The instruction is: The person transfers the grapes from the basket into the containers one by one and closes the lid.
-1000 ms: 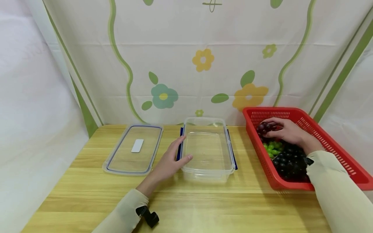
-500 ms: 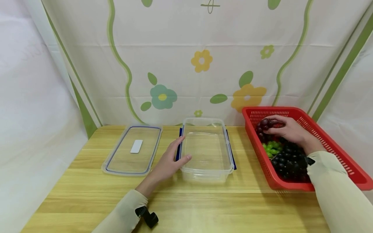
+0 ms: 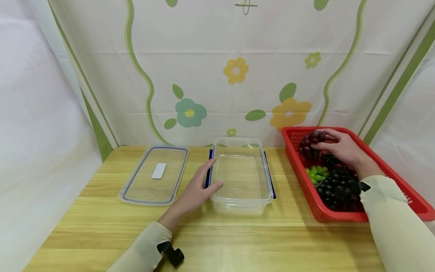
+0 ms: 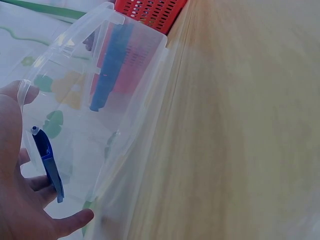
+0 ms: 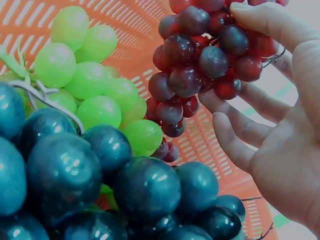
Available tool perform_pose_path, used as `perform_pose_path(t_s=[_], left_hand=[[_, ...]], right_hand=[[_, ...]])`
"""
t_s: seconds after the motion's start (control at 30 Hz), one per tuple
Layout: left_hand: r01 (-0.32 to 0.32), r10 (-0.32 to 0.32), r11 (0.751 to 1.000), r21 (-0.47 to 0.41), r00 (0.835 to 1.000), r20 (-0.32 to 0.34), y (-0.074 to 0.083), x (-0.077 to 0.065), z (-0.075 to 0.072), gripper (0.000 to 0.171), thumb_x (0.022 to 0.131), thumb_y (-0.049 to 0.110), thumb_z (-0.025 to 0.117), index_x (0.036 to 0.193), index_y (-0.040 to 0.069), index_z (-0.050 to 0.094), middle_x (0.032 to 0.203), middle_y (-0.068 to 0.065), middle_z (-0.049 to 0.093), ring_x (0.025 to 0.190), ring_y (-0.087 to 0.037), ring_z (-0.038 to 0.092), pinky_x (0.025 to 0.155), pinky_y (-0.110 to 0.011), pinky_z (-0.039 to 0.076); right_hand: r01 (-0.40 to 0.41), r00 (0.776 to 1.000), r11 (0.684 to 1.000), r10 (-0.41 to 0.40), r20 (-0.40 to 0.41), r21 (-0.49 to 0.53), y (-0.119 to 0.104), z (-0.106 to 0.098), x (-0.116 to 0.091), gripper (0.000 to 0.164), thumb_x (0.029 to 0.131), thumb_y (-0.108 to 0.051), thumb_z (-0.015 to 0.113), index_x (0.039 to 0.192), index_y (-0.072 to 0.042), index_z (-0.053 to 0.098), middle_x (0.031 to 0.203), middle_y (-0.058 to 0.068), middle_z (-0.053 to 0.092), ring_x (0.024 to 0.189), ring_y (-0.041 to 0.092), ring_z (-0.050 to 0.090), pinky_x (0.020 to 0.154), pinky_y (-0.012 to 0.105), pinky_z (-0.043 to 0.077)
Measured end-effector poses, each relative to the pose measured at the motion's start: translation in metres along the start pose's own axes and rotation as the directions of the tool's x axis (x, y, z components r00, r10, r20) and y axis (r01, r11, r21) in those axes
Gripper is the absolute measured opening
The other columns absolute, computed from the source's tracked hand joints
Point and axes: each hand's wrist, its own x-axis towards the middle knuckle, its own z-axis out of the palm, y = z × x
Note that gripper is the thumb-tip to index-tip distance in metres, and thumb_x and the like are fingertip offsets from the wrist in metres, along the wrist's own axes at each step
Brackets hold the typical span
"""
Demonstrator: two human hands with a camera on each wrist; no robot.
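Right hand (image 3: 343,149) pinching red grape bunch (image 3: 310,143) above red basket (image 3: 401,181); left hand (image 3: 197,189), fingers straight, bracing clear container (image 3: 242,177) against sliding on worktop (image 3: 238,241).

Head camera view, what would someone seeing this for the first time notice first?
The red basket at the table's right end stands out, with the right hand lifting a bunch of red grapes over green grapes and black grapes inside it. In the middle sits a clear container, empty, with the left hand touching its left side. Its lid lies flat further left.
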Motion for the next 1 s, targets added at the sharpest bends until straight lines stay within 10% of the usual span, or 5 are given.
perform_pose_path(t_s=[0.53, 1.0], left_hand=[[0.005, -0.006, 1.0, 0.014, 1.0, 0.012, 0.0, 0.002, 0.003, 0.079, 0.102, 0.052, 0.066, 0.167, 0.047, 0.022, 0.177, 0.005, 0.02, 0.165, -0.031, 0.02, 0.127, -0.071, 0.023], [0.01, -0.01, 1.0, 0.012, 1.0, 0.0, 0.001, 0.0, -0.002, 0.079, 0.102, 0.05, 0.067, 0.167, 0.044, 0.023, 0.177, 0.006, 0.02, 0.166, -0.031, 0.019, 0.127, -0.073, 0.023]], right_hand=[[0.008, 0.999, 0.94, 0.011, -0.052, 0.342, 0.002, -0.004, -0.008, 0.032, 0.1, -0.006, 0.073, 0.122, -0.029, 0.074, 0.104, -0.019, 0.077, 0.085, 0.002, 0.074, 0.07, 0.024, 0.063], [0.081, 0.996, 0.72, -0.091, -0.022, 0.689, -0.021, -0.002, -0.005, 0.039, 0.103, 0.007, 0.06, 0.128, -0.019, 0.074, 0.115, -0.007, 0.078, 0.098, 0.008, 0.075, 0.075, 0.028, 0.064]])
